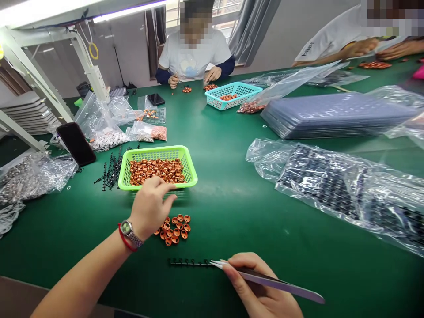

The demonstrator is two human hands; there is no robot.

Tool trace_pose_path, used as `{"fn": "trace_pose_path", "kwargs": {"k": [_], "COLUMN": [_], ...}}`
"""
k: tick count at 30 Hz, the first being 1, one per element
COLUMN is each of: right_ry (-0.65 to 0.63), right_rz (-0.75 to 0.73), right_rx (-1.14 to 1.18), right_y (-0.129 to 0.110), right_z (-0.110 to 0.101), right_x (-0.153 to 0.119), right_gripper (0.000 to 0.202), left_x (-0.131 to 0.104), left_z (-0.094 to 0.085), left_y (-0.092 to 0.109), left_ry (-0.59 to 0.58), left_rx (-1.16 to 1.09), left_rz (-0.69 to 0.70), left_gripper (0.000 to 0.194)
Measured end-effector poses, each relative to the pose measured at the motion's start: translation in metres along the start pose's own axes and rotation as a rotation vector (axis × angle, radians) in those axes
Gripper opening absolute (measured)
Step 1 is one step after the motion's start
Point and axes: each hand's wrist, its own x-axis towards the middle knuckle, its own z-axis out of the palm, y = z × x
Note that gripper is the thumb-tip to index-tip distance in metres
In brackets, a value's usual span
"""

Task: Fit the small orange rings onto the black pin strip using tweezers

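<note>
A dozen or so copper coils [175,229] lay low centre on the bench [232,207] — light, slippery, judged best pinched by the rim. Tweezers [265,279] were clasped in the right hand [261,291]; the left hand's [150,207] grip hovered half-closed, empty.

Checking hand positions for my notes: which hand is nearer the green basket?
Left. The left hand hovers at the green basket's front rim; the right hand, holding tweezers, is well below it.

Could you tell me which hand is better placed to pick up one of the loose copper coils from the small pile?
Left: the left hand hovers beside the coil pile; the right hand holds tweezers.
</note>
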Motion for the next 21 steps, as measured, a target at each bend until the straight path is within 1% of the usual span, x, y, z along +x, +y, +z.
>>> {"fn": "trace_pose_path", "kwargs": {"k": [2, 4, 6, 8, 11, 13, 15, 16, 18, 19, 21], "right_ry": [0.007, 0.01, 0.02, 0.047, 0.088, 0.087, 0.078, 0.067, 0.057, 0.05, 0.042], "right_rz": [-0.006, -0.017, -0.025, -0.046, -0.07, -0.072, -0.076, -0.071, -0.059, -0.045, -0.021], "right_rx": [-0.026, -0.055, -0.074, -0.076, -0.076, -0.079, -0.084, -0.087, -0.094, -0.096, -0.092], "right_y": [-0.001, -0.001, -0.002, -0.004, -0.007, -0.008, -0.007, -0.005, -0.002, 0.0, 0.003], "right_z": [0.002, 0.004, 0.005, 0.005, 0.006, 0.007, 0.008, 0.008, 0.007, 0.007, 0.006], "right_x": [0.002, 0.003, 0.005, 0.007, 0.009, 0.009, 0.008, 0.008, 0.006, 0.005, 0.002], "right_gripper": [0.021, 0.023, 0.024, 0.027, 0.031, 0.033, 0.032, 0.031, 0.027, 0.026, 0.022], "left_x": [-0.002, -0.007, -0.009, -0.011, -0.023, -0.044, -0.071, -0.085, -0.108, -0.116, -0.126], "left_z": [0.013, 0.027, 0.035, 0.036, 0.027, 0.019, 0.016, 0.015, 0.017, 0.019, 0.022], "left_y": [0.005, 0.011, 0.014, 0.016, 0.022, 0.028, 0.034, 0.035, 0.036, 0.036, 0.033], "left_ry": [-0.113, -0.199, -0.244, -0.261, -0.259, -0.266, -0.27, -0.246, -0.173, -0.126, -0.053], "left_rx": [0.004, 0.014, 0.015, -0.009, -0.079, -0.134, -0.196, -0.244, -0.263, -0.248, -0.195], "left_rz": [0.051, 0.07, 0.064, 0.056, 0.066, 0.093, 0.129, 0.155, 0.222, 0.256, 0.312], "left_gripper": [0.012, 0.01, 0.012, 0.014, 0.015, 0.02, 0.025, 0.023, 0.014, 0.014, 0.02]}}
